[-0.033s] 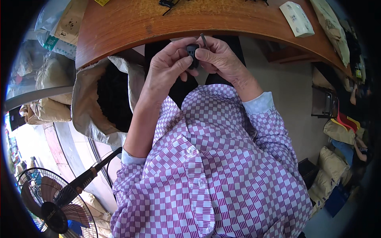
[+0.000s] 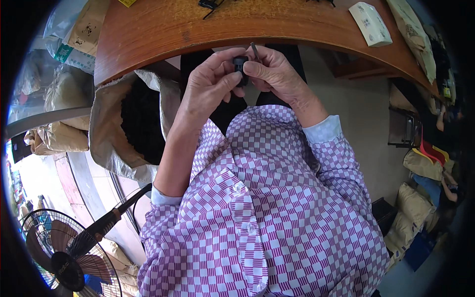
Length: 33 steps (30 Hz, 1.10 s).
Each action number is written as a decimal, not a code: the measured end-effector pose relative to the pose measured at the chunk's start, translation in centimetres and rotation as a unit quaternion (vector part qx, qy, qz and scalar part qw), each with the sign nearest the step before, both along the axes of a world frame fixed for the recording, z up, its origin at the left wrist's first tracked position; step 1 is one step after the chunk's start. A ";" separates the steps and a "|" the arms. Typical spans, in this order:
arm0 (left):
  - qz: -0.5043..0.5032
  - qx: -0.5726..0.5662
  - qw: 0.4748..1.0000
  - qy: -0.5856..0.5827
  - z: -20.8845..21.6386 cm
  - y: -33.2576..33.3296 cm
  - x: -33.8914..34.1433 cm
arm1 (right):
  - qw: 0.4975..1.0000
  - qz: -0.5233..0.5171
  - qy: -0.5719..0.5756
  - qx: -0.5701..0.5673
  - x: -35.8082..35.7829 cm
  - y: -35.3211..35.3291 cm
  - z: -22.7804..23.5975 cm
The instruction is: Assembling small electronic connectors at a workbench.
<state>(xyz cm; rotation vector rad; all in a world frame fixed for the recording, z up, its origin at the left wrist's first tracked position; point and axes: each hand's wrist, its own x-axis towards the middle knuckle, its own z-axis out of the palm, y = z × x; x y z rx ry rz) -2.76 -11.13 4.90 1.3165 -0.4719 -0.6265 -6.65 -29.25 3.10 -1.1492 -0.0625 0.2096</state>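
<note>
Gripping a small black part [image 2: 240,63] btwn thumb + fingers, the L hand [image 2: 209,84] is nearly closed; the R hand [image 2: 271,73] pinches a thin grey rod [image 2: 254,50], w/ its thumb right up by the part. Part is held betw. the two hands, above the lap, just off the near edge of the table [image 2: 277,22].

Vs. the earlier frame: v. little diff. Part looks slightly turned, its bluish face w/ slots now darker; L fingers shifted a touch. R hand + rod approx. same pos.

Surroundings unchanged: open sack [image 2: 105,131] w/ dark contents to the L, fan [image 2: 68,271] lower L, white pack [image 2: 370,24] far R on the table.
</note>
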 end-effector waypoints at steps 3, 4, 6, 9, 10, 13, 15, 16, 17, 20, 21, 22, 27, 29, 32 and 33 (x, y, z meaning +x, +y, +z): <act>0.024 0.043 0.996 -0.072 0.2 -0.5 -0.6 | 0.998 -0.012 -0.019 -0.066 -0.1 0.5 0.0; 0.026 0.041 0.996 -0.071 0.2 -0.6 -0.8 | 0.995 -0.027 -0.016 -0.096 -0.2 0.8 0.4; 0.048 0.128 0.983 -0.124 0.4 -0.5 -0.9 | 0.991 -0.039 -0.013 -0.129 -0.1 1.4 0.5; 0.052 0.085 0.992 -0.078 -0.3 0.0 -0.7 | 0.987 -0.048 -0.060 -0.144 -0.1 1.9 0.5; 0.056 0.082 0.992 -0.076 -0.5 0.3 -0.5 | 0.987 -0.030 -0.040 -0.156 -0.3 1.9 1.1; 0.059 0.053 0.995 -0.062 -1.0 0.9 0.1 | 0.976 -0.014 -0.052 -0.210 -0.4 2.5 1.0; 0.065 0.043 0.995 -0.064 -1.3 1.1 0.2 | 0.964 -0.015 -0.084 -0.251 -0.2 2.7 1.0; 0.067 0.040 0.995 -0.063 -1.3 1.2 0.3 | 0.959 0.001 -0.077 -0.273 0.0 2.8 1.1; 0.072 0.045 0.995 -0.061 -1.2 1.3 0.3 | 0.952 0.016 -0.070 -0.296 0.1 2.9 1.2; 0.083 0.052 0.993 -0.059 -1.3 1.5 0.3 | 0.951 0.011 -0.063 -0.302 0.4 3.3 0.6; 0.091 0.058 0.992 -0.058 -1.2 1.6 0.4 | 0.950 0.012 -0.067 -0.305 0.6 3.6 0.6; 0.093 0.054 0.992 -0.062 -1.2 1.6 0.3 | 0.945 0.001 -0.082 -0.316 0.6 4.0 0.7; 0.197 0.167 0.954 -0.154 -0.9 1.8 0.0 | 0.922 -0.044 -0.132 -0.360 1.5 5.7 1.2; 0.202 0.173 0.951 -0.159 -0.4 2.2 0.1 | 0.918 -0.062 -0.146 -0.363 2.0 6.4 0.7; 0.222 0.169 0.946 -0.163 -0.8 2.6 0.4 | 0.914 -0.070 -0.139 -0.375 2.4 7.1 0.8; 0.224 0.167 0.946 -0.164 -1.0 2.8 0.6 | 0.913 -0.070 -0.140 -0.377 2.5 7.1 0.7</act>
